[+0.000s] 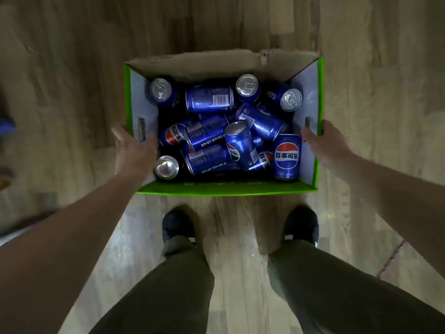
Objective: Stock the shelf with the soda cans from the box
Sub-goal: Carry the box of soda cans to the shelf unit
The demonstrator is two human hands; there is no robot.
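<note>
Wooden floor (pixel 240 25) planks fill the view, blurred towards the edges. At the far left edge a blue shape (pixel 6 127) is cut off and too smeared to identify. On the floor, just ahead of two dark shoes (pixel 178 225), sits the box (pixel 224 189), green outside, pale inside, its far flap torn at the top. Its base is hidden under a loose heap of blue soda cans (pixel 212 141); roughly a dozen can be counted, though those buried below cannot be made out. Five stand upright, four showing silver tops and one (pixel 287 156) in the near right corner showing its label; the rest lie on their sides or lean across one another.

Both hands are at the box's side walls. The left hand (pixel 134 150) lies over the left wall near its handle slot, fingers (pixel 150 141) straight and spread, grasping nothing. The right hand (pixel 325 145) is against the right wall's outer face; its fingertips are hidden behind the rim, so I cannot tell whether they grip the wall.
</note>
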